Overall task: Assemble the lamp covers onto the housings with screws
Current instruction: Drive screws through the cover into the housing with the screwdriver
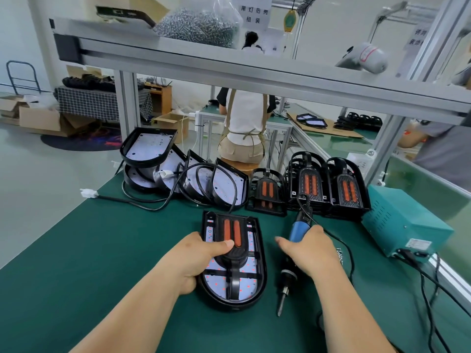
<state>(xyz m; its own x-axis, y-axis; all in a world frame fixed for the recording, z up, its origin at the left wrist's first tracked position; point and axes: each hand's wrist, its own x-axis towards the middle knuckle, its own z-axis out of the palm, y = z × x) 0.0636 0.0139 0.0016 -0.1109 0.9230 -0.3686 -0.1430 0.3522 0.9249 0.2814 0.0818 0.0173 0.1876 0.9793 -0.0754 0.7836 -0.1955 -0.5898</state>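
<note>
Housing [260, 284] with cover [235, 258] seated is pinned to the surface [127, 238] by the left grip [201, 258], closed round its rim; judged light, stiff, brittle plastic, best held rimwise; screwdriver [298, 230] is clasped by the right grip [313, 250].

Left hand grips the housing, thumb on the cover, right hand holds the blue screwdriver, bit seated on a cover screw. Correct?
Only the bit is wrong. The head view shows it clear of the housing, over the green mat to its right, on no screw. The left hand grips the housing, thumb on the cover; the right hand holds the blue screwdriver.
</note>
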